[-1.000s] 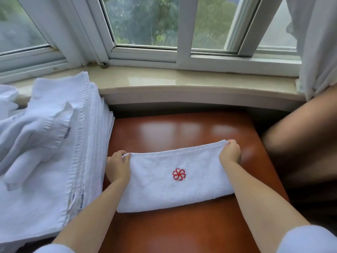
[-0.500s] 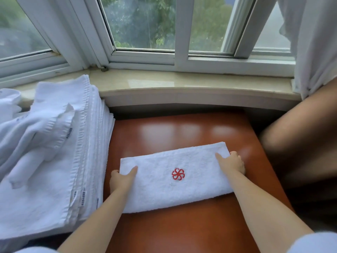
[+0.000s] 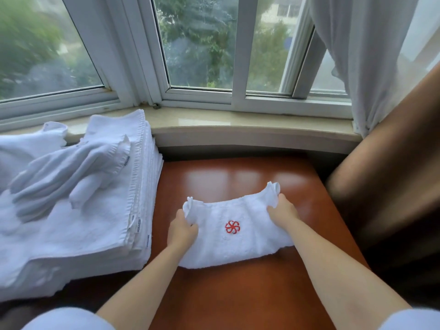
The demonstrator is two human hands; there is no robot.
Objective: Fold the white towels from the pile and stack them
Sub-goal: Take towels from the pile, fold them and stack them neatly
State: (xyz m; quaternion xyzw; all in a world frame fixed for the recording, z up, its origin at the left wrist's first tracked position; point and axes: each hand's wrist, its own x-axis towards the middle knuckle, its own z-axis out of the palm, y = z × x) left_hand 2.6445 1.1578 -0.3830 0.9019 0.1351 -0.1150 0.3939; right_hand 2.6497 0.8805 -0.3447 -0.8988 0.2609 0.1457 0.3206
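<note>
The folded towel (image 3: 234,236) lay lengthwise left to right between both hands. The left hand (image 3: 182,231) pinched its left end, the right hand (image 3: 282,209) its right end, equally near; the next fold likely crosses that axis.

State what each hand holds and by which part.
Both hold the folded towel: left hand grips its left end, right hand its right end, fingers curled into the cloth.

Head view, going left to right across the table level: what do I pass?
Towel pile → left hand → red logo on the folded towel → right hand → brown curtain.
</note>
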